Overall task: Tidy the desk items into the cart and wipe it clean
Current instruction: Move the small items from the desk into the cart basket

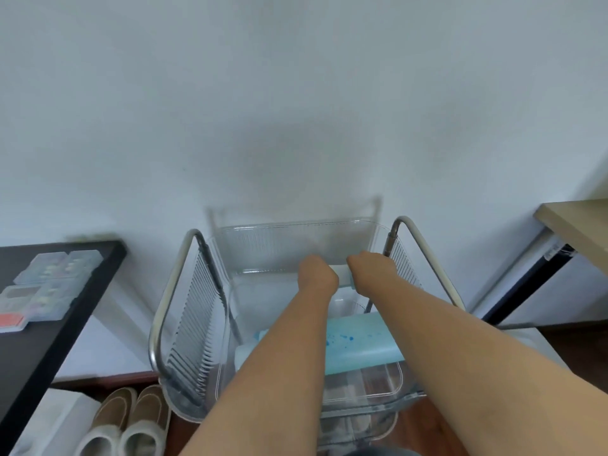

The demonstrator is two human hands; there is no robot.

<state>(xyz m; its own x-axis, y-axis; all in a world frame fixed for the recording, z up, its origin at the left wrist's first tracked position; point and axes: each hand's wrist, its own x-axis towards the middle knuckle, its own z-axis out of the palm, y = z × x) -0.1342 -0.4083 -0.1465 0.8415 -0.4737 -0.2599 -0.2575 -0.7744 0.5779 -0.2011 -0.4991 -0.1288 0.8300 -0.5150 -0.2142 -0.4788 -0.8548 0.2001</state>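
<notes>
Both of the person's arms reach forward and down into the top tray of a clear plastic cart with bent metal tube side frames (171, 291), which stands against a white wall (296, 110). The left hand (317, 276) and the right hand (370, 269) are close together, each curled round one end of a small white object (343, 274) held between them above the far part of the tray; what the object is cannot be told, since the hands cover most of it. Below the forearms, in the same tray, a pale blue roll with darker blue specks (355, 343) lies across the cart from side to side, with a whitish bottle-like shape (245, 353) just beside its left end.

To the left stands a black surface (65, 324) that carries translucent plastic compartment boxes (49, 284) and a flat orange-red item (10, 320) at its near edge. On the floor beneath it a pair of beige and white slippers (125, 422) sits side by side. At the right edge a light wooden surface (579, 225) shows in part.
</notes>
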